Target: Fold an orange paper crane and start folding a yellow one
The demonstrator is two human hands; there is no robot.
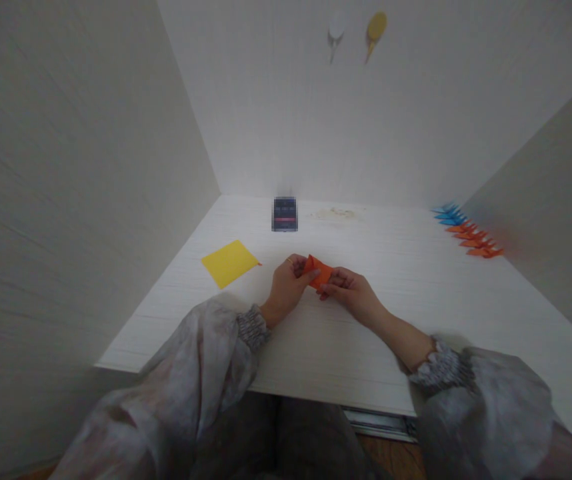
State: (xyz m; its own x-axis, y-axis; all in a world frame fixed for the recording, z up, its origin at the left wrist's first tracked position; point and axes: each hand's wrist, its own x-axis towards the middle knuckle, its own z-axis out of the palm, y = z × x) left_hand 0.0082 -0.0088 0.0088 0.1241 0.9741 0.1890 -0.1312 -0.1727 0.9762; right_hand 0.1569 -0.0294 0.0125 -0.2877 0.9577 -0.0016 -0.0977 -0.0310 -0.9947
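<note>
Between my two hands is a small piece of folded orange paper (320, 272), held above the white table. My left hand (289, 283) pinches its left side, thumb on top; a ring shows on one finger. On the opposite side, my right hand (351, 290) grips the paper's right and lower edge between thumb and fingers. Parts of the paper are hidden under the fingertips. A stack of yellow paper (230, 263) lies on the table to the left of my left hand, with a tiny orange bit at its right corner.
Blue folded paper figures (450, 214) and orange folded paper figures (475, 239) stand in a row along the right wall. A dark blurred-out device (285, 215) sits near the back wall. Two hooks, white (337, 28) and yellow (377, 27), are on that wall. The white table (336, 360) has walls on three sides.
</note>
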